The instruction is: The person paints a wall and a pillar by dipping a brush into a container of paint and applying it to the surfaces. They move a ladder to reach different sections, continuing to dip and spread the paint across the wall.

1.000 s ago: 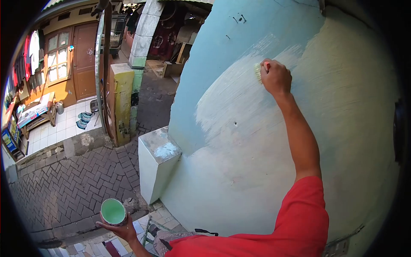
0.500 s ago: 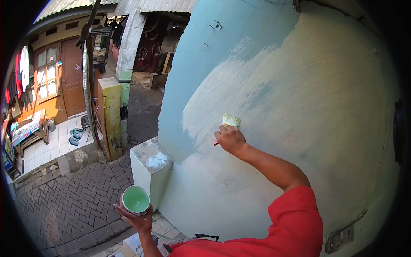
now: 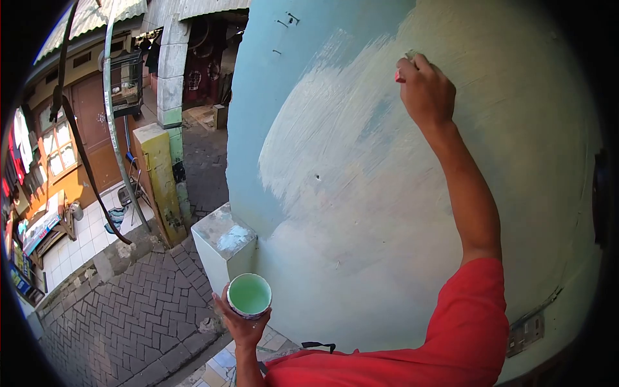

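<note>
2 hands are at work, well apart from each other. The right hand (image 3: 425, 90) is raised high against the wall (image 3: 361, 213), its fingers curled tight into a fist around a brush (image 3: 398, 77). The hand hides most of the brush: a sliver of red handle shows on the thumb side, and a pale tuft of bristles shows just above the knuckles. The long axis probably runs up and slightly left out of the fist, bristles uppermost and against the wall, but too little shows to fix the tilt.

The bristle end sits on the pale green coat. The bare blue patch (image 3: 284, 97) lies to the left of the fingers, and the streaked edge between the 2 colours is near them.

The left hand (image 3: 244, 329) is low, its fingers wrapped from below around a cup (image 3: 249, 295) of pale green paint, held upright with its mouth up. From the brush the cup lies down and to the left, well apart, just beside a low white pier (image 3: 222, 235) at the foot of the wall.

Of the 2 hands only the right is at the wall; the left touches nothing but the cup. A red sleeve (image 3: 471, 322) covers the right upper arm.
</note>
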Demonstrator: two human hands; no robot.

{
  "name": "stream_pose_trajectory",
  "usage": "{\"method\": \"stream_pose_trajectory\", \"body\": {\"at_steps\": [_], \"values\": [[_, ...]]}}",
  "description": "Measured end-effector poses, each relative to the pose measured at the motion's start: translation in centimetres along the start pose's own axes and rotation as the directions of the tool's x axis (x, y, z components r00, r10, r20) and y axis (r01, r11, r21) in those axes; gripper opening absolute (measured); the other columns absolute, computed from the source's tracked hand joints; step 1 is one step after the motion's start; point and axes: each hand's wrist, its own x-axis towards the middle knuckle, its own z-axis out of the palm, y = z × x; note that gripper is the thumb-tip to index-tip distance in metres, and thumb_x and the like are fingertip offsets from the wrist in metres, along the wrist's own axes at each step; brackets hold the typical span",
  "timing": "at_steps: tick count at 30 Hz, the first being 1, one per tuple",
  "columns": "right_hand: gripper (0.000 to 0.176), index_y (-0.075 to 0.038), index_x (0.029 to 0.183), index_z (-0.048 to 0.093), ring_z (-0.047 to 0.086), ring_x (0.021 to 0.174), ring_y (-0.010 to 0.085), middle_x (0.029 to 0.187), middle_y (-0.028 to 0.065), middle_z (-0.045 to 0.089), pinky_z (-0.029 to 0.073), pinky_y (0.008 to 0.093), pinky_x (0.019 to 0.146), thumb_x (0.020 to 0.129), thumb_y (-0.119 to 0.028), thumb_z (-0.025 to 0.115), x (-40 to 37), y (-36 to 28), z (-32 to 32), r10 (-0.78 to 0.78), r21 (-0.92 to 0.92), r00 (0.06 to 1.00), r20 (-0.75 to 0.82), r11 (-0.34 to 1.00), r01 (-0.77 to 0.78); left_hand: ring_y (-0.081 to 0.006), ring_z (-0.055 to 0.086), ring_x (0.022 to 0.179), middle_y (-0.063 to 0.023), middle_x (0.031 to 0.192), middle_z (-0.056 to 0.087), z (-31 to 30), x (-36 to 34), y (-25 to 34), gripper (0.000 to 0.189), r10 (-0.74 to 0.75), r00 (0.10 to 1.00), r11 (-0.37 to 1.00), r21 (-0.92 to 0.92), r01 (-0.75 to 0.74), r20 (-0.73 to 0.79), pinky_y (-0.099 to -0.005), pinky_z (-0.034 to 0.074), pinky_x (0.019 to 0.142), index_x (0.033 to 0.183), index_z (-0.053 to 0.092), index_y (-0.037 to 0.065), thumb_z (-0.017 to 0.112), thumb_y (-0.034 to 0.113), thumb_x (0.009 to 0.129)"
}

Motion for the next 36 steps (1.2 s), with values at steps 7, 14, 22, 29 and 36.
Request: {"method": "stream_pose_trajectory", "body": {"at_steps": [7,14,22,29,36], "values": [[0.012,-0.008,0.08,0.07,0.07,0.092,0.0244,0.091,0.0084,0.066,0.06,0.0338,0.07,0.086,-0.019,0.073,-16.0,-15.4,2.2,-0.333,0.385,0.856,0.397,0.906,0.174,-0.044,0.053,0.133,-0.0258,0.152,0.043,1.2,2.0,1.8,0.149,0.056,0.996,0.998,-0.028,-0.054,0.075,-0.054,0.042,0.11,0.162,-0.011,0.01,0.097,0.018,0.06],[0.008,-0.009,0.097,0.075,0.072,0.074,0.029,0.086,0.0118,0.069,0.059,0.0366,0.063,0.092,-0.013,0.07,-10.3,-11.2,0.7,-0.138,0.456,0.875,0.463,0.884,-0.101,-0.043,0.054,0.131,-0.0267,0.151,0.043,1.3,3.0,3.8,0.146,0.126,0.983,0.991,-0.061,-0.118,0.136,-0.0529,0.046,0.108,0.162,-0.011,0.009,0.096,0.018,0.063],[0.006,-0.002,0.091,0.072,0.069,0.075,0.029,0.091,0.0118,0.072,0.055,0.0397,0.067,0.091,-0.005,0.067,2.3,1.9,-3.4,0.096,0.024,0.984,-0.153,0.995,-0.093,-0.0416,0.056,0.129,-0.0284,0.148,0.045,3.6,7.3,6.7,0.15,0.243,0.957,0.953,-0.225,-0.204,0.159,-0.0527,0.044,0.109,0.161,-0.015,0.012,0.097,0.016,0.062],[0.01,-0.009,0.078,0.069,0.071,0.094,0.0257,0.091,0.0094,0.067,0.061,0.0361,0.075,0.087,-0.012,0.069,-13.5,-11.7,1.8,-0.256,0.245,0.921,0.293,0.952,0.186,-0.0383,0.052,0.135,-0.0242,0.152,0.042,5.3,10.2,8.3,0.155,0.336,0.92,0.909,-0.325,-0.261,0.201,-0.0531,0.044,0.113,0.16,-0.021,0.014,0.099,0.019,0.062],[0.01,-0.007,0.086,0.069,0.071,0.076,0.032,0.085,0.0142,0.066,0.059,0.0423,0.068,0.093,-0.015,0.067,-16.6,-15.5,0.3,-0.244,0.611,0.81,0.534,0.773,-0.17,-0.0381,0.052,0.136,-0.0239,0.152,0.042,3.7,9.2,8.4,0.153,0.333,0.914,0.923,-0.28,-0.265,0.231,-0.053,0.044,0.113,0.16,-0.02,0.013,0.098,0.018,0.063]]}}
